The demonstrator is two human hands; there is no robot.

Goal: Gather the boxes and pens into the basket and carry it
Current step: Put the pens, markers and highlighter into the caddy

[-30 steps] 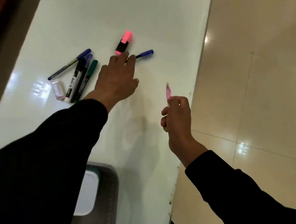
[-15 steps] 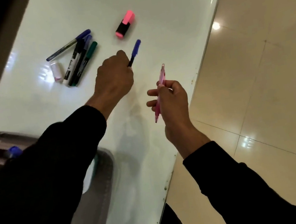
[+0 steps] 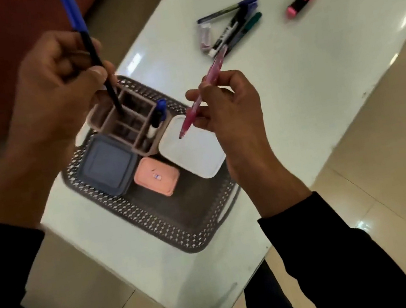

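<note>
A grey perforated basket (image 3: 171,228) lies on the white table (image 3: 315,61). Inside it are a grey-blue box (image 3: 105,166), a pink box (image 3: 156,178), a white box (image 3: 196,152) and a pinkish pen holder (image 3: 139,126) with one blue-capped pen (image 3: 159,111) in it. My left hand (image 3: 53,89) grips a blue-capped black pen (image 3: 88,44), its tip dipping into a holder compartment. My right hand (image 3: 230,112) holds a pink pen (image 3: 212,75) slanted above the white box.
Further along the table lie a bunch of markers and pens (image 3: 235,26), a small clear eraser-like piece (image 3: 205,36) and a pink highlighter (image 3: 302,1). Beige tiled floor (image 3: 382,152) runs along the right side of the table, and the table's near edge is close to my body.
My view swung from the pens to the basket. My left hand carried the blue pen from the table over to the pen holder. My right hand, still holding the pink pen, came over the basket.
</note>
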